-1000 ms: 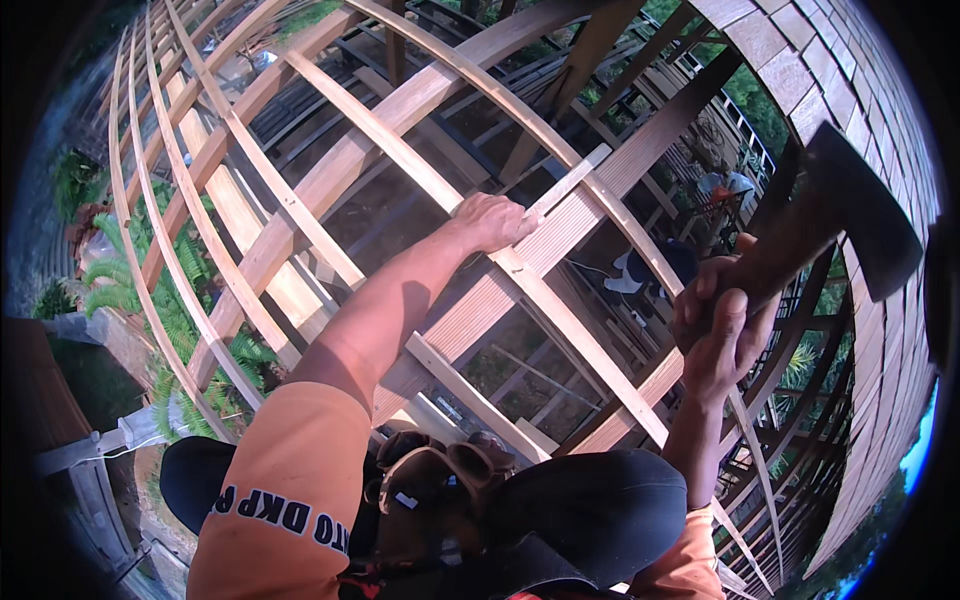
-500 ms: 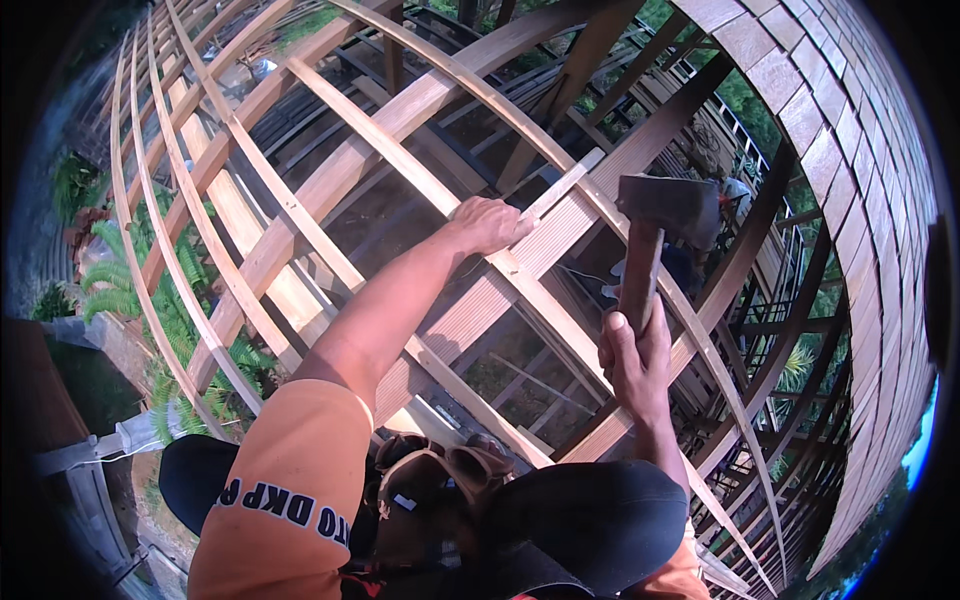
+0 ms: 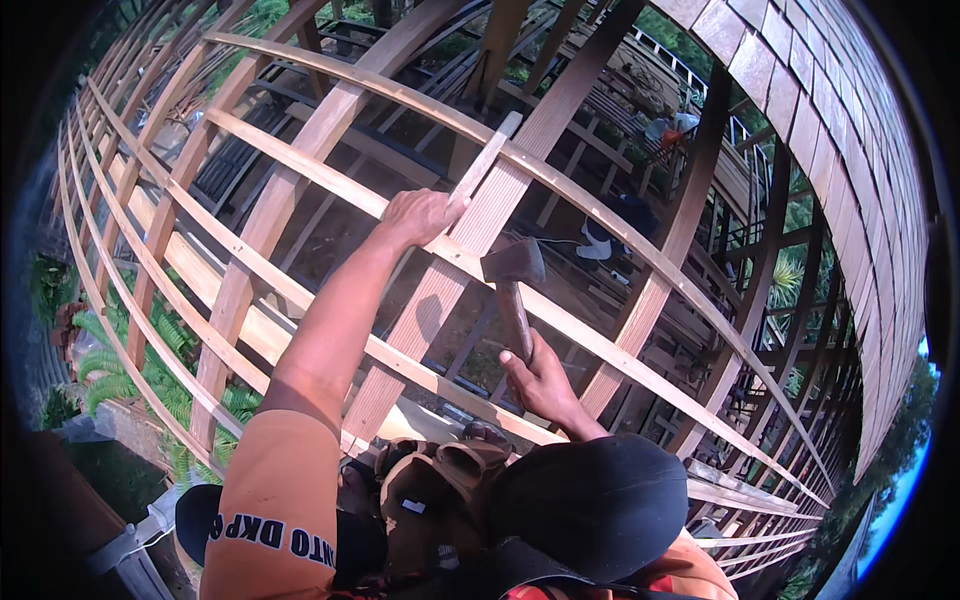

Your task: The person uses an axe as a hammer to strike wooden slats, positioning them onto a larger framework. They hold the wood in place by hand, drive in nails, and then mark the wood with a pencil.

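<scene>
My left hand [image 3: 425, 215] is closed around the lower end of a short wooden stick [image 3: 487, 160], which lies along a wide rafter [image 3: 383, 402] and reaches up to the upper batten [image 3: 590, 208]. The hand rests on the middle batten [image 3: 620, 352] where it crosses that rafter. My right hand [image 3: 545, 380] grips the handle of a hatchet [image 3: 515, 262] with a dark metal head. Its head is close to the middle batten, just right of the crossing; whether it touches the wood I cannot tell.
Curved battens and rafters form an open roof frame, with gaps looking down on stacked timber below. Wooden shingles [image 3: 810, 130] cover the right side. A brown tool pouch [image 3: 430, 490] hangs at my waist. Ferns [image 3: 180, 360] grow below on the left.
The hatchet has come down and left from its raised place, toward the batten by my left hand. My left hand still holds the stick. The whole view has turned somewhat.
</scene>
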### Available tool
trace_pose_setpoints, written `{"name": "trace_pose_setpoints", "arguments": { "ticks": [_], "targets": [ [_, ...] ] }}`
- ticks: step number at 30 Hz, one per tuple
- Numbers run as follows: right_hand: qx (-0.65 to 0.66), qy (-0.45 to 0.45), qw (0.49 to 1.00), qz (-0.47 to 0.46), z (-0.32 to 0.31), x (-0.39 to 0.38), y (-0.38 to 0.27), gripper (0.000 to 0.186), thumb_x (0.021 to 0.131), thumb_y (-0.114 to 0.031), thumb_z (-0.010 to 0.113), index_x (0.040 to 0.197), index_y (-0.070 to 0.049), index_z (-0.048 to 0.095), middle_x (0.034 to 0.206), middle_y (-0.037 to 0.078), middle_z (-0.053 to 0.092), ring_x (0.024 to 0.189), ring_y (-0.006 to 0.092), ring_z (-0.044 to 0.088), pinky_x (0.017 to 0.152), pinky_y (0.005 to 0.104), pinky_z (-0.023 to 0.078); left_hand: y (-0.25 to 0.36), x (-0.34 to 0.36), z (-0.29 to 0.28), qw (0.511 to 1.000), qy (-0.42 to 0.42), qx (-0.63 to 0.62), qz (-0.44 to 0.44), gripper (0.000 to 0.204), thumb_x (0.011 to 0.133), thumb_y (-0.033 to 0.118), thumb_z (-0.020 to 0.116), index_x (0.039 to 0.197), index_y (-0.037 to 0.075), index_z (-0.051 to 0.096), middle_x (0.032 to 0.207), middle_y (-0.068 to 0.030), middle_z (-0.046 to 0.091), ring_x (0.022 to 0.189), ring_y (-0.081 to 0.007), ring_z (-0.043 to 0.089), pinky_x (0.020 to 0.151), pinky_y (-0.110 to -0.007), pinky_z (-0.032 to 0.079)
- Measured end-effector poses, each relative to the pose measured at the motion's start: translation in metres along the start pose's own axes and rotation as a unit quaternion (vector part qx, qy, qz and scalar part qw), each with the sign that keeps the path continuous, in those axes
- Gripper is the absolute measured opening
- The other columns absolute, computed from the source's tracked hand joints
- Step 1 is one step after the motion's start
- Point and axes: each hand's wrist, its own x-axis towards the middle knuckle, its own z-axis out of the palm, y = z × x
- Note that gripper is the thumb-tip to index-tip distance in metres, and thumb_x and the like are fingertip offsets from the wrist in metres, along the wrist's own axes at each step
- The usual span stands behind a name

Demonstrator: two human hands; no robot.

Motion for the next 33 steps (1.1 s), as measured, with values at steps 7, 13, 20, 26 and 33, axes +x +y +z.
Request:
{"name": "trace_pose_setpoints", "arguments": {
  "ticks": [7,13,20,26,33],
  "targets": [
    [0.004,-0.04,0.999,-0.003,-0.013,-0.025,0.011,0.035,0.1,-0.028,0.062,0.118,0.0,0.049,0.074,0.008,0.055,0.065,0.0143,0.055,0.06,0.0356,0.047,0.031,0.015,-0.007,0.994,0.014,-0.075,-0.075,0.061,0.096,0.058,0.045,0.102,0.002,0.07,0.108,-0.0227,0.07,0.108,-0.0405,0.063,0.098,-0.053,0.039],
    [-0.049,-0.033,0.996,-0.06,0.002,-0.034,0.025,0.034,0.1,-0.027,0.06,0.117,0.0,0.048,0.078,0.023,0.062,0.07,0.0373,0.063,0.066,0.0481,0.045,0.057,-0.011,-0.088,0.916,0.172,-0.362,-0.037,0.069,0.098,0.064,0.044,0.091,0.0,0.071,0.087,-0.0109,0.068,0.083,-0.0196,0.064,0.075,-0.033,0.046],
    [0.006,-0.022,0.993,-0.113,0.004,-0.029,0.014,0.036,0.1,-0.026,0.058,0.12,0.002,0.047,0.079,0.026,0.062,0.076,0.0426,0.064,0.07,0.0501,0.046,0.058,-0.162,-0.182,0.839,0.193,-0.5,-0.097,0.047,0.103,0.053,0.049,0.104,0.006,0.054,0.079,-0.0032,0.059,0.064,-0.0094,0.058,0.06,-0.023,0.051],
    [-0.008,-0.066,0.992,-0.107,0.016,-0.028,0.022,0.035,0.101,-0.025,0.056,0.123,0.001,0.046,0.079,0.026,0.064,0.076,0.0427,0.066,0.069,0.0507,0.046,0.092,-0.337,-0.207,0.642,0.075,-0.743,-0.176,0.039,0.101,0.04,0.058,0.115,0.004,0.053,0.077,-0.0061,0.052,0.058,-0.0112,0.051,0.046,-0.022,0.042],
    [-0.011,-0.044,0.995,-0.094,0.03,-0.03,0.015,0.034,0.1,-0.023,0.057,0.123,0.001,0.048,0.078,0.025,0.063,0.076,0.0417,0.065,0.07,0.0504,0.046,0.083,-0.387,-0.213,0.616,0.131,-0.776,-0.037,0.04,0.1,0.035,0.06,0.116,-0.001,0.052,0.086,-0.0138,0.051,0.067,-0.0212,0.047,0.052,-0.028,0.044]
  ]
}}
